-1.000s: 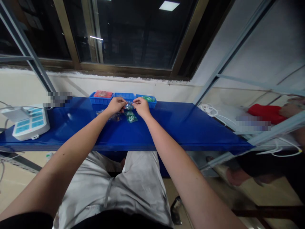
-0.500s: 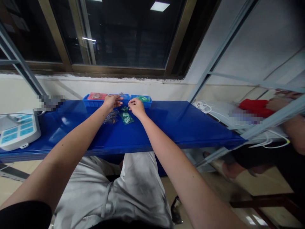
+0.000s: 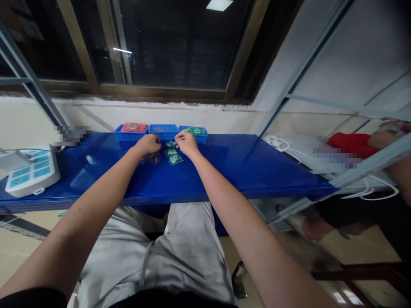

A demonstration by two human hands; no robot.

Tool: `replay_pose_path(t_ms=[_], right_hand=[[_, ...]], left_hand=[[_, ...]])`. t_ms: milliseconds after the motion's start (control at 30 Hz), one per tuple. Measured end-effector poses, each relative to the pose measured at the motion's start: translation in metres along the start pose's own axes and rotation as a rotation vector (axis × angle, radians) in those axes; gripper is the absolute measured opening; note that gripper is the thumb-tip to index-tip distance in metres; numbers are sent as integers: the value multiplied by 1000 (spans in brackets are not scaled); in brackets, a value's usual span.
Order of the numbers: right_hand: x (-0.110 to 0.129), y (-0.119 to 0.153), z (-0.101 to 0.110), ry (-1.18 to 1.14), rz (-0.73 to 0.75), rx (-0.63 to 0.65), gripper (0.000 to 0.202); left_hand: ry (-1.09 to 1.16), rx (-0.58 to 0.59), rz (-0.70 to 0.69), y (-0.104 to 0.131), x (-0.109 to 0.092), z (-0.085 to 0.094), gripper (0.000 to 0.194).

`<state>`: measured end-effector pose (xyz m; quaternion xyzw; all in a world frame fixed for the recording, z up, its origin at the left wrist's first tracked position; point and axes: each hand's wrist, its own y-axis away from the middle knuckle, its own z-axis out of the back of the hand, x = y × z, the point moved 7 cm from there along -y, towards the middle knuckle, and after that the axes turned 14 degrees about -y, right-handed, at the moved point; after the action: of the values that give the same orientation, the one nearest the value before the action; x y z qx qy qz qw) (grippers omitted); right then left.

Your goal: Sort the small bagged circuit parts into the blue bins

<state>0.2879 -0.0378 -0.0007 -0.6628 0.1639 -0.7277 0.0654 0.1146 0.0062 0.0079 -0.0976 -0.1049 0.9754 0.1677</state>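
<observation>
My left hand [image 3: 149,144] is low over the blue tabletop [image 3: 237,164], its fingers curled down just above some small clear packets [image 3: 152,158]. Its fingertips are partly hidden, and I cannot make out anything in them. Beside it, my right hand [image 3: 188,143] has thumb and fingers pinched together; whatever may be between them is too small to tell. Between and below the hands lie several green packets [image 3: 174,158] with pale pieces inside. Right behind the hands stand a blue bin with a red packet [image 3: 134,127], a middle blue bin [image 3: 163,129] and a blue bin with green packets [image 3: 195,131].
A white power strip [image 3: 34,171] with blue sockets sits at the table's left. Grey metal posts [image 3: 285,100] rise at both sides. Beyond the right post are white cables [image 3: 369,192], a red cloth [image 3: 349,143] and another person's arm. A window is behind the table.
My left hand has come down from over the middle bin to the clear packets, and its spread fingers have curled. My right hand stays pinched in nearly the same place. The view has shifted slightly.
</observation>
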Motion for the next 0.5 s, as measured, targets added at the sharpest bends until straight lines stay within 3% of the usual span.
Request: replay_pose_path(t_ms=[100,200,300,400,500], right_hand=[[0,1,-1,26,12,11,9],[-2,0,-2,36,21,32,9],[-4,-1,-3,38,29,51,8],[-5,-1,-3,41,32,52,8],[-5,-1,-3,40,33,47,8]], left_hand=[[-116,96,-31,4,-1,-5,37],[-111,105,-24,5,-1,-5,43],[-65,43,56,4,4,-1,37],[61,-76,148,5,13,5,12],[246,-244,164,9,17,18,22]])
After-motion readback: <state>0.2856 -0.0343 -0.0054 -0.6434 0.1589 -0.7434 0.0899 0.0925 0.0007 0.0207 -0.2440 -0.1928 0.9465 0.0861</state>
